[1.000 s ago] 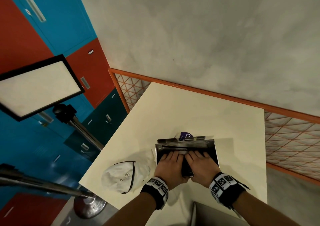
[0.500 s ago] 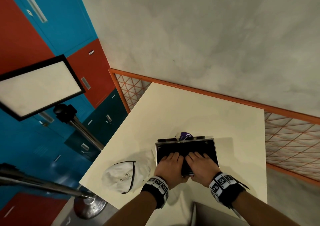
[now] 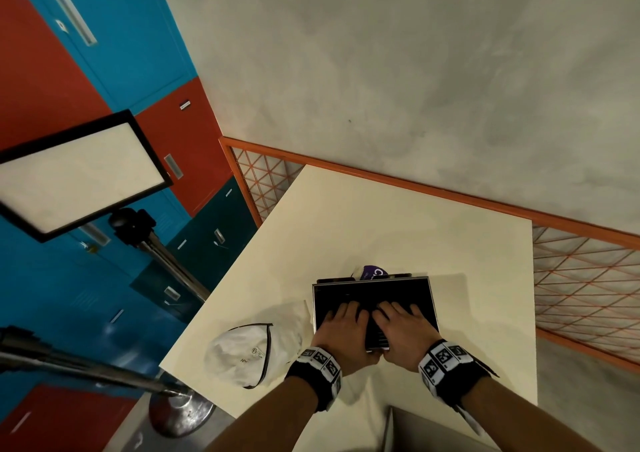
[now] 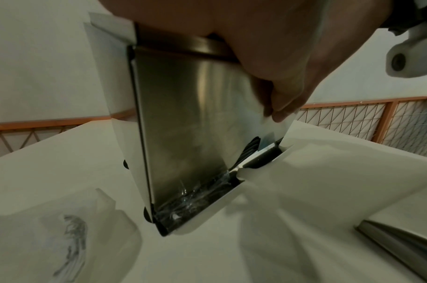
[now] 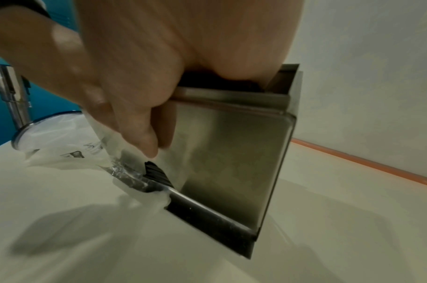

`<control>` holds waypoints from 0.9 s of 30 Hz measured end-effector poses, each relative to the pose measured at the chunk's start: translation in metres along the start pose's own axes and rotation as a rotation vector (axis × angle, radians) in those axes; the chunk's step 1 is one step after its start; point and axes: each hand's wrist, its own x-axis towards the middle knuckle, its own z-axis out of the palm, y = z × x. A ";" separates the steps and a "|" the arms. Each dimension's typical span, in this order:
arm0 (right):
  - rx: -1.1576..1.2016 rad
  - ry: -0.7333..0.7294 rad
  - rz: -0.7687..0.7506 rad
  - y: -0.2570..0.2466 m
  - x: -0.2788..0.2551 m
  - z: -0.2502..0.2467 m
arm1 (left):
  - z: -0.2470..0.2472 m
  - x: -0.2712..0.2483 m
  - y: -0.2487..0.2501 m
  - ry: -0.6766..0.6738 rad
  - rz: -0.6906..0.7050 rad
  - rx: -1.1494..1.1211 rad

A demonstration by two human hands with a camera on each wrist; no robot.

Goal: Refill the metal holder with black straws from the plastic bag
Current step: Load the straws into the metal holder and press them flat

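Head view: a metal holder (image 3: 372, 289) stands on a cream table (image 3: 398, 230), well in from the far edge, its open top filled with black straws (image 3: 367, 297). Both hands lie over the near half of that opening, side by side and touching: the left hand (image 3: 341, 330) and the right hand (image 3: 403, 328) rest their fingers flat on the straws. Whether those fingers curl around any straws cannot be told from above. The left wrist view shows the holder's brushed steel front (image 4: 190, 122), with the thumbs hanging down over it near the middle and clear crinkled film along the dispensing slot at the bottom. The right wrist view shows the same front wall (image 5: 231, 159), the right thumb (image 5: 139, 132) pointing down against it, and ends of straws (image 5: 156, 172) sticking out at the slot. A white plastic bag (image 3: 252, 347) lies crumpled on the table just left of the holder. A purple packet (image 3: 374, 272) peeks out behind the holder. A steel box (image 3: 426, 431) sits at the near table edge.
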 end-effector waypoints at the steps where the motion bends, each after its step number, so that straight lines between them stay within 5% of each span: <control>1: 0.011 0.004 0.005 0.001 0.001 0.000 | 0.000 0.001 0.000 0.002 -0.004 0.001; 27: 0.033 0.022 0.028 0.003 0.002 0.005 | -0.008 0.000 0.002 0.033 -0.012 0.064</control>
